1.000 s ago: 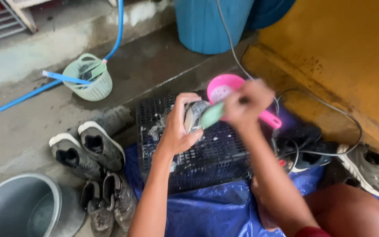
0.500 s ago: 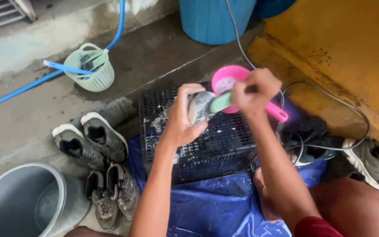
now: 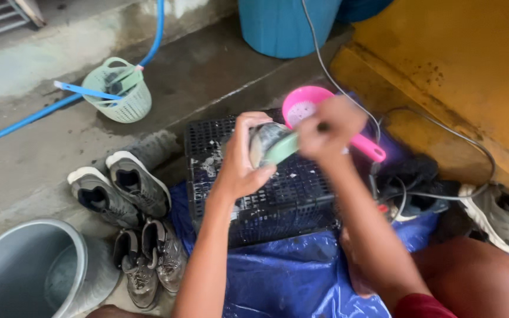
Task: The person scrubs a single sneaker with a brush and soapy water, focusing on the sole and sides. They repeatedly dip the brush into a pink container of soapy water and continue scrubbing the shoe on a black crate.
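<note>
Bare forearms and hands [image 3: 240, 168]; a dark red garment edge, perhaps shorts, shows bottom right.

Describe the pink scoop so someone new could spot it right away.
Find the black plastic crate on the wet floor. At its far right corner lies the pink scoop, just behind the right hand. It is the only pink thing there, round with a long handle.
</note>
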